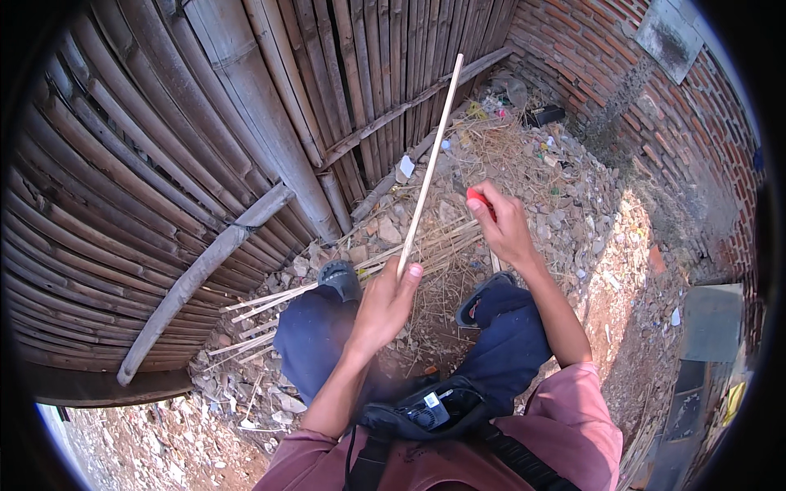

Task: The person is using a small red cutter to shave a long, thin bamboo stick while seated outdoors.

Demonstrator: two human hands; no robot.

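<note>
My left hand (385, 309) is closed round the lower end of a long, pale bamboo stick (431, 164), which points up and slightly right. To its right, my right hand (505, 227) grips a red-handled tool (481, 201), apart from the stick. The tool's far end is too blurred against the rubble to make out its kind. Beneath and between my hands, a loose bundle of split bamboo sticks (446, 245) lies on the ground, with more stick ends (258, 307) reaching out to the left past my foot.
A bamboo wall (237, 106) with a crossbar (196, 278) stands close on the left. Brick wall (589, 49) rises at the far right. Rubble (565, 221), straw and litter cover the ground. My sandalled feet (340, 278) stand either side of the bundle; a pouch (426, 409) hangs at my waist.
</note>
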